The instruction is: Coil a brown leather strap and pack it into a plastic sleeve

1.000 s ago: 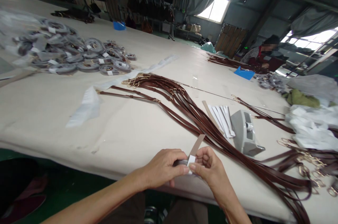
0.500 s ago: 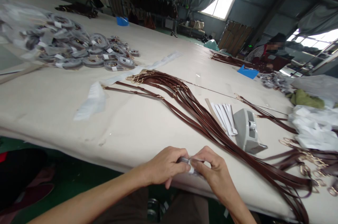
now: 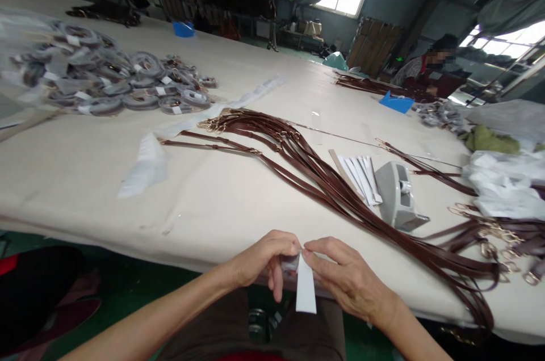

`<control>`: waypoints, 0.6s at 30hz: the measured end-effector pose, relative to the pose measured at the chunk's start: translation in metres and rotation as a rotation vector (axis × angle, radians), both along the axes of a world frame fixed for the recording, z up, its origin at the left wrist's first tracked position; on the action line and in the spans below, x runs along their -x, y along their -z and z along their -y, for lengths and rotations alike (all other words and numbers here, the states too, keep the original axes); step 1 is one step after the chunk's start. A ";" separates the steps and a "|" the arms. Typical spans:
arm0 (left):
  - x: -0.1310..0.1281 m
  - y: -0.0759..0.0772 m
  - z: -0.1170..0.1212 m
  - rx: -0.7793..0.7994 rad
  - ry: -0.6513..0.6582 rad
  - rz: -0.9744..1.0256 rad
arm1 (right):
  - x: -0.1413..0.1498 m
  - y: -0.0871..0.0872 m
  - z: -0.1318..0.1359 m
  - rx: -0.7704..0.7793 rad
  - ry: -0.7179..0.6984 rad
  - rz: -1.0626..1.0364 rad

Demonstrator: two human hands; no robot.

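Observation:
At the table's near edge, my left hand (image 3: 268, 256) is closed on a small grey, plastic-wrapped coil (image 3: 290, 262), mostly hidden by the fingers. My right hand (image 3: 344, 273) pinches the upper end of a white paper strip (image 3: 305, 290) against the coil's right side. The strip's free end hangs down over my lap. Beyond my hands, a long bundle of brown leather straps (image 3: 306, 171) with gold-coloured clasps crosses the table. Right of the bundle's middle lie several more white strips (image 3: 361, 179), beside a grey tape dispenser (image 3: 397, 193).
A heap of plastic-wrapped strap coils (image 3: 142, 101) covers the table's far left. Crumpled white plastic (image 3: 504, 185) and more clasped straps (image 3: 494, 236) lie at right. A person (image 3: 426, 68) works at the far right, near a blue piece (image 3: 397, 102).
The white strip now hangs down at length between my hands; earlier only a small white patch showed at the fingertips. My right hand has turned, its fingers straighter. The view has shifted slightly.

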State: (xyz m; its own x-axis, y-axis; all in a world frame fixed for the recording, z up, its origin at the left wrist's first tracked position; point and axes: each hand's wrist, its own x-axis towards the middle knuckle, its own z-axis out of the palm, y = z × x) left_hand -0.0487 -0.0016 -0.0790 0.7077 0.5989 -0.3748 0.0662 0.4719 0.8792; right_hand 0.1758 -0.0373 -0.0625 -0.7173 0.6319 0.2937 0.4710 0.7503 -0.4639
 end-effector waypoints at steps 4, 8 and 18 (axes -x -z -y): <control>0.004 0.002 0.001 0.008 -0.026 0.011 | -0.002 0.000 -0.009 -0.073 0.006 0.028; 0.006 0.002 -0.001 -0.076 -0.139 -0.010 | 0.006 0.001 -0.002 -0.151 0.186 0.009; -0.016 0.000 0.003 -0.272 -0.404 -0.075 | 0.060 0.023 0.021 0.292 0.787 -0.534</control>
State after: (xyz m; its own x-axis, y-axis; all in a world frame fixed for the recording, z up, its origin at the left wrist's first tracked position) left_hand -0.0328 -0.0044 -0.0789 0.3760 0.9031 -0.2074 -0.0072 0.2267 0.9739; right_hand 0.1160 -0.0581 -0.0851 0.1181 0.9699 0.2129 0.4611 0.1363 -0.8768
